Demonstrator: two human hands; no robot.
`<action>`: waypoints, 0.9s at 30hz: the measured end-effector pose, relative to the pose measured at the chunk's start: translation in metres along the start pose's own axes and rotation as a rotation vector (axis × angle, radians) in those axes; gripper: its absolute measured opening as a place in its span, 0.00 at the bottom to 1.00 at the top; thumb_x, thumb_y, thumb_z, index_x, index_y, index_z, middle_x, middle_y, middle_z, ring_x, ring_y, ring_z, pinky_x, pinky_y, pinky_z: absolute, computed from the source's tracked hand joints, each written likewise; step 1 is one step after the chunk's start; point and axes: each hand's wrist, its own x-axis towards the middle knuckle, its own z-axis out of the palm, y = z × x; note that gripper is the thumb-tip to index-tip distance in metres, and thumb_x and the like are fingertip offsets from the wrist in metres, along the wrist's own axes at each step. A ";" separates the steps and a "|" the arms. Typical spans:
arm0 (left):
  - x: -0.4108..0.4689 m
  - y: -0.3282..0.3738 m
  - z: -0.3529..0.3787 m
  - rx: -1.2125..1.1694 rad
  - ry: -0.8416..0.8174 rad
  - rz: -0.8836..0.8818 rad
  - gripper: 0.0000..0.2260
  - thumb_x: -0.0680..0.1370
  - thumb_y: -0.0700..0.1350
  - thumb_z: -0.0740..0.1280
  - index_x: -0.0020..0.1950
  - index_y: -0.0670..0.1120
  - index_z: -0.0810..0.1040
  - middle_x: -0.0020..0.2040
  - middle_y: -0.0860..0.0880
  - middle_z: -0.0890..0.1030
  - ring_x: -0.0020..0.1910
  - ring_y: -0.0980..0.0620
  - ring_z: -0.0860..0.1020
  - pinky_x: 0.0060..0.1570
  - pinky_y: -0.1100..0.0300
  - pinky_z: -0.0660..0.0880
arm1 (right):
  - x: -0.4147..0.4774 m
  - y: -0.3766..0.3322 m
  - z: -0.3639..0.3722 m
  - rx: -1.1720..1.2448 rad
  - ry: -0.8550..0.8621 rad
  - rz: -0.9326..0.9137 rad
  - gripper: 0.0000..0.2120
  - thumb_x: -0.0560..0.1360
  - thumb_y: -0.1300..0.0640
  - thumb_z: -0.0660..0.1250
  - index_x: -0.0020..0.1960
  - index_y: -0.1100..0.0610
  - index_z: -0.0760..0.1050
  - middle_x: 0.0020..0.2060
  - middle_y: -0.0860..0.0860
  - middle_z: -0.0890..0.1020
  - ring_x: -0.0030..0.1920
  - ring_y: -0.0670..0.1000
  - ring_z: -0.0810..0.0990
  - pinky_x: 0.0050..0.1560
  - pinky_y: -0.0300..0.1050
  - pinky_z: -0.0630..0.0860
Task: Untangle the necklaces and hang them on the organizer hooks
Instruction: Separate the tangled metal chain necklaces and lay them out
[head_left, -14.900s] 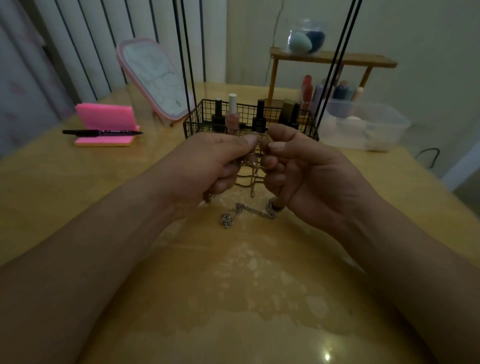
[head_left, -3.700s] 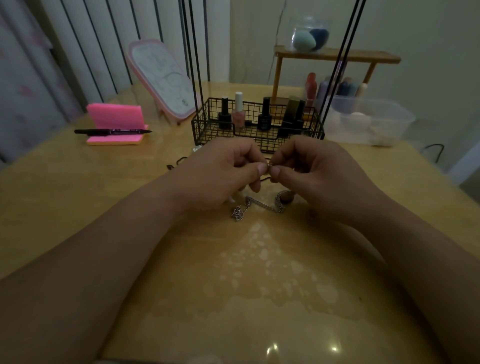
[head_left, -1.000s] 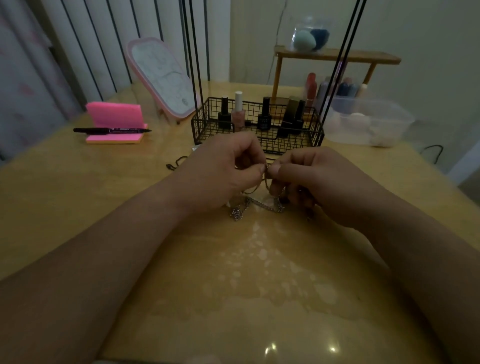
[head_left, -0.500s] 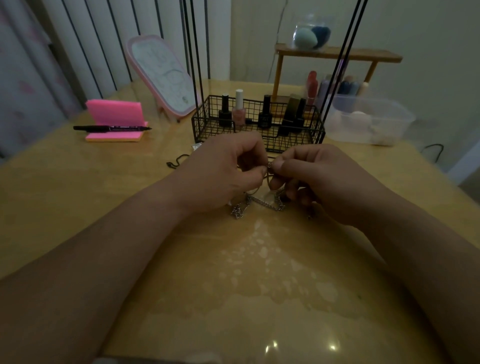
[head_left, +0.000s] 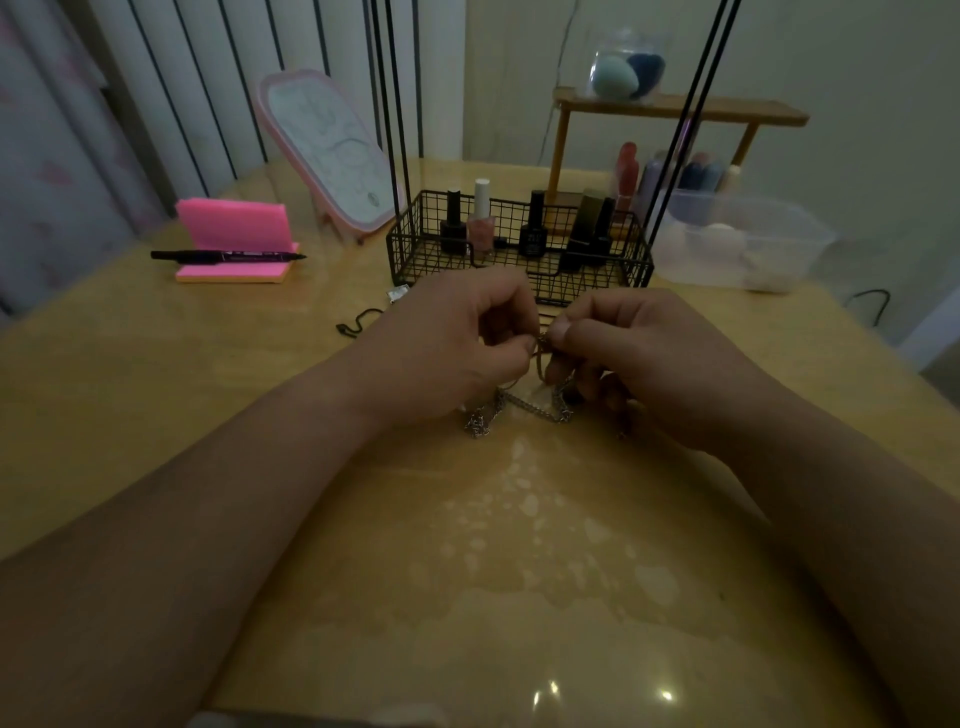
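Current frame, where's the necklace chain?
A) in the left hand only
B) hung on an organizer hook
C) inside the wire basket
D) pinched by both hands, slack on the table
D: the left hand and the right hand each pinch the necklace chain where their fingers meet, and its loose part lies on the table just below them.

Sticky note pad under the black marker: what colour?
The sticky note pad is bright pink, seen best in the head view.
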 end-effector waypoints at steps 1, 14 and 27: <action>0.000 0.000 0.000 0.000 0.005 -0.007 0.04 0.78 0.42 0.73 0.48 0.50 0.80 0.42 0.53 0.81 0.44 0.51 0.81 0.44 0.55 0.80 | 0.000 0.000 0.000 -0.003 0.010 -0.007 0.06 0.81 0.57 0.68 0.46 0.55 0.81 0.39 0.53 0.87 0.32 0.48 0.78 0.30 0.42 0.72; 0.001 0.001 0.001 -0.041 0.009 -0.032 0.01 0.80 0.45 0.72 0.51 0.50 0.82 0.45 0.55 0.83 0.47 0.55 0.82 0.48 0.58 0.81 | -0.001 0.001 0.003 -0.107 0.122 -0.132 0.05 0.79 0.57 0.71 0.47 0.58 0.82 0.35 0.50 0.85 0.28 0.41 0.78 0.30 0.32 0.73; 0.001 0.001 0.002 -0.024 0.016 -0.006 0.03 0.80 0.44 0.71 0.47 0.48 0.80 0.41 0.50 0.81 0.42 0.49 0.80 0.43 0.48 0.78 | -0.001 0.000 0.011 -0.164 0.147 -0.150 0.05 0.79 0.56 0.71 0.45 0.54 0.82 0.35 0.47 0.85 0.32 0.43 0.81 0.31 0.34 0.75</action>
